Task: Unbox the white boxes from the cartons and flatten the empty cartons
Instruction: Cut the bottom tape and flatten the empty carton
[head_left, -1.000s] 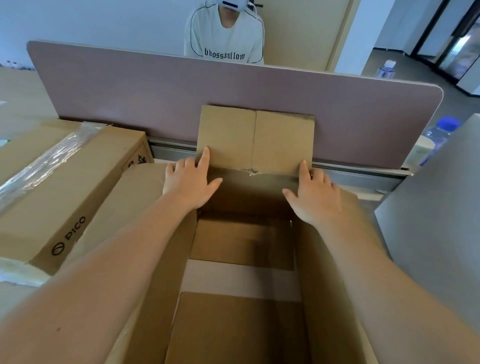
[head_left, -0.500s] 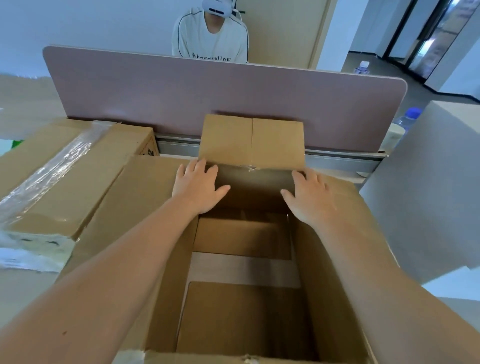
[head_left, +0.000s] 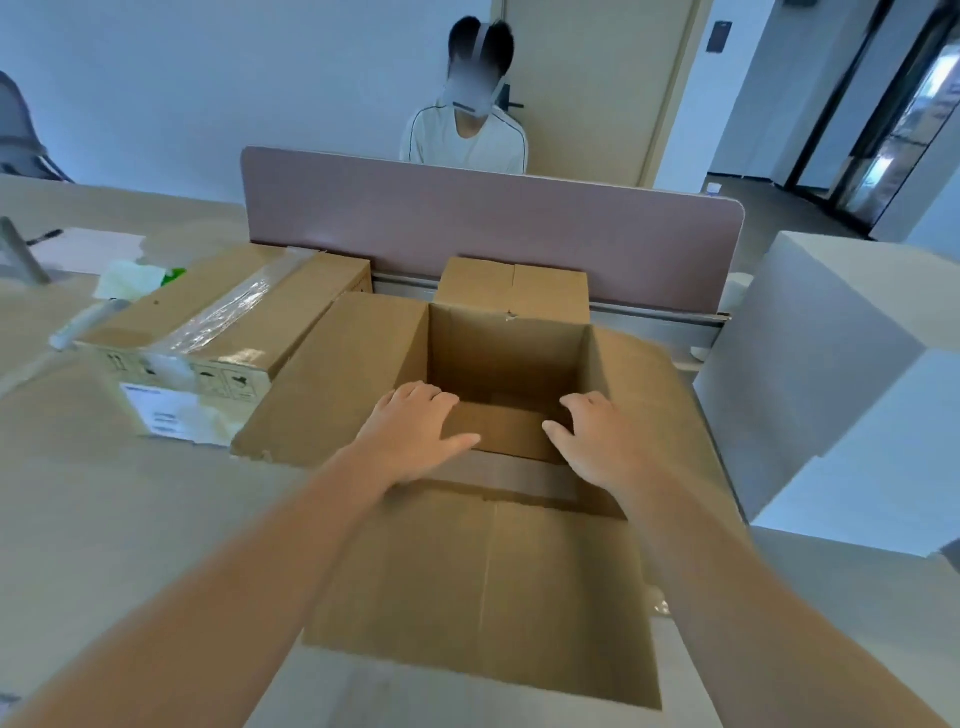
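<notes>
Carton (head_left: 498, 571), emptied, sits open in front of me, flaps splayed. My left hand (head_left: 415, 436) and right hand (head_left: 597, 441) hover over its mouth, fingers loosely curved, gripping nothing. I judge flattening has begun; next I must break the taped bottom.

An open carton (head_left: 509, 364) stands mid-desk (head_left: 104, 519) before the divider (head_left: 493, 228). A sealed carton (head_left: 223, 322) lies just left of it, white boxes (head_left: 841, 374) at the right edge. Both hands (head_left: 415, 434) (head_left: 597, 441) reach inside the open carton.
</notes>
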